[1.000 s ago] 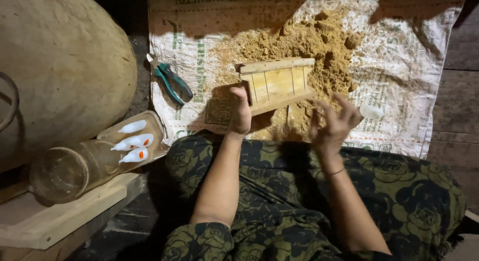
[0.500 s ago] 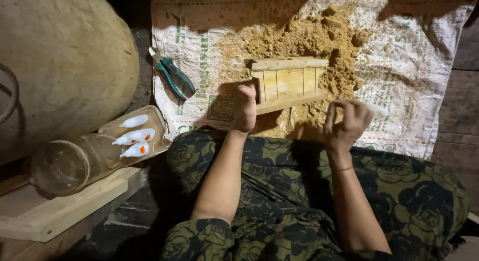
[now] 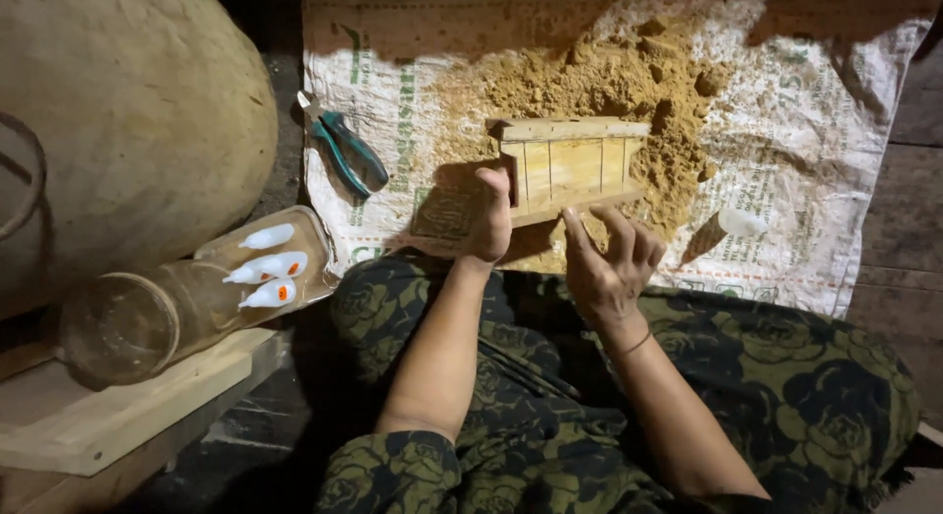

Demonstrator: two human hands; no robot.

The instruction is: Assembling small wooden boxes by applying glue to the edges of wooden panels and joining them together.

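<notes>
floor: dark wooden boards [image 3: 899, 190] | woven sack sheet [image 3: 825, 131] spread | lighting: dim, bright from above

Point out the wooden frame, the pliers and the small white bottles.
wooden frame [image 3: 575, 167], head view, middle slat.
pliers [image 3: 350, 154], head view, green handles.
small white bottles [image 3: 267, 268], head view, body of the middle bottle.

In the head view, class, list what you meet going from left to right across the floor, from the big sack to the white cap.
Big tan sack → clear jar → tray of small white glue bottles → green-handled pliers → left hand → wooden frame → small white cap on the printed sack cloth.
</notes>
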